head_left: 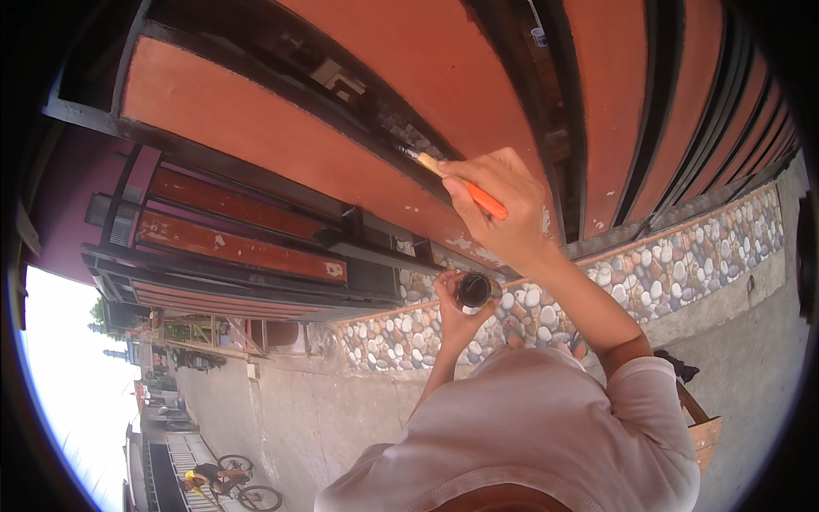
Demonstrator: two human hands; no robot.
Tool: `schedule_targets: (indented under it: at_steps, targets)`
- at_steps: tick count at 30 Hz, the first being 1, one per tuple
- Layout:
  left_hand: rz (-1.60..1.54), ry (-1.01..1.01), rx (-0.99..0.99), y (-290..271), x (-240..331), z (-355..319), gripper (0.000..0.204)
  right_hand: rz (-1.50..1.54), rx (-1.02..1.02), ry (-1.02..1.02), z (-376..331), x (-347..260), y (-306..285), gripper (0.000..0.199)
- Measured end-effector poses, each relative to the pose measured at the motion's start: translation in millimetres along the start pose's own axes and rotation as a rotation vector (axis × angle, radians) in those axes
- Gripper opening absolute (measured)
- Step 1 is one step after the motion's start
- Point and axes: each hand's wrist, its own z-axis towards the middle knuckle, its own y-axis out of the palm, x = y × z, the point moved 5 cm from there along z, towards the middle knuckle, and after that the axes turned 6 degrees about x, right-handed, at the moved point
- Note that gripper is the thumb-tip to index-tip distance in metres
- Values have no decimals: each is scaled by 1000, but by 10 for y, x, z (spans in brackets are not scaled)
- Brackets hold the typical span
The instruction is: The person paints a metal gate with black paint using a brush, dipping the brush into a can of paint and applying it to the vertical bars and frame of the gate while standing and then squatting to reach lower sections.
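Note:
My right hand (512,205) is raised in front of me, its fingers closed round a paintbrush (485,200) with an orange handle and a pale ferrule. The dark bristle end is at a black bar (341,128) of the fence, beside a reddish-orange panel (281,128); whether it touches the bar is hard to tell. Lower down, near my body, my left hand (459,322) grips a small round can (474,290), dark inside, with its open top facing up. Some of the left fingers are hidden behind the can.
A low wall base with a pebble pattern (648,277) runs below the fence, close to my feet. A wooden stool or bench (705,437) stands at the lower right. Another fence section (230,239) is at the left. Beyond, a person rides a bicycle (247,486) on the concrete street.

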Motion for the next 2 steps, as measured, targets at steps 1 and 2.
schedule_targets:
  at_steps: [1,2]
  targets:
    - [0,-3,-8,-2,4,1,89,-33,-35,13,-89,44,-35,13]
    - [5,-14,-15,1,-4,7,89,-68,-70,27,-175,98,-79,11]
